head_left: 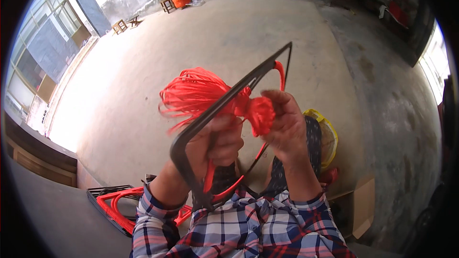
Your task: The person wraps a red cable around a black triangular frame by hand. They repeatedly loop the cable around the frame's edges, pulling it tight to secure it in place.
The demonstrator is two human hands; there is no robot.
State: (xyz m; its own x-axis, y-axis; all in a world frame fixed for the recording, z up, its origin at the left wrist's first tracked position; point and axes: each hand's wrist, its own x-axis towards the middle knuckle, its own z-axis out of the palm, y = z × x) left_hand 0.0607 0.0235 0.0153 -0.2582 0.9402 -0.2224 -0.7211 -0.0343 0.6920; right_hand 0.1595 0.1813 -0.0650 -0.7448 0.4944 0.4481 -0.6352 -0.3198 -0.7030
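Note:
A thick hank of red cord [196, 91] is held up in front of my chest, its loose strands fanning out to the left and its right end bunched into a knot. My left hand [225, 141] is closed in a fist around the hank, partly behind the bar of a black frame [224, 98]. My right hand [288, 126] has its fingers curled against the knotted end. The thin frame stands tilted around my hands, with red cord wrapped along parts of it. Its lower part reaches down to my plaid shirt.
Red and black frames [117, 205] lie at my lower left. A yellow-rimmed item [330, 138] is beside my right knee, with a cardboard box [364, 205] below it. Small wooden stools [119, 26] and an orange object [181, 0] stand far across the concrete floor [229, 33].

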